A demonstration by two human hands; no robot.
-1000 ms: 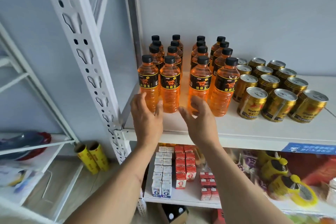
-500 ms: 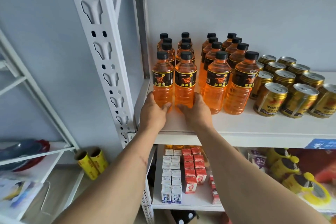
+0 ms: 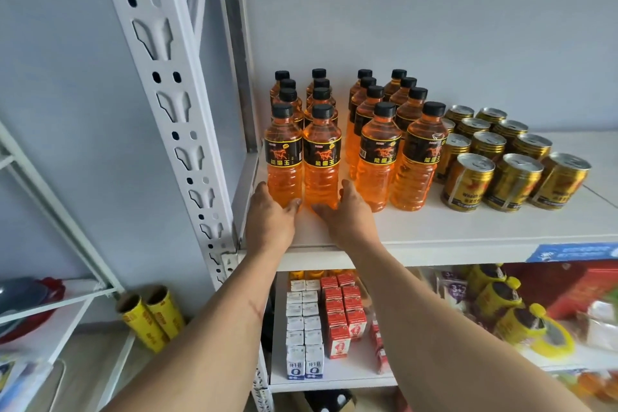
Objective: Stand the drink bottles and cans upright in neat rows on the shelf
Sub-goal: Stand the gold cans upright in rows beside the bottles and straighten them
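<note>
We cup the two front-left orange drink bottles (image 3: 302, 157) at their bases on the white shelf (image 3: 468, 231): left hand (image 3: 271, 217) and right hand (image 3: 347, 216), each grip curled around one bottle; gold cans (image 3: 511, 164) stand right.

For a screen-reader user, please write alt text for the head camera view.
Two hands, left hand and right hand, cup the bases of the two front orange bottles on a white shelf. Four rows of upright bottles stand at left, gold cans in rows beside them at right.
</note>
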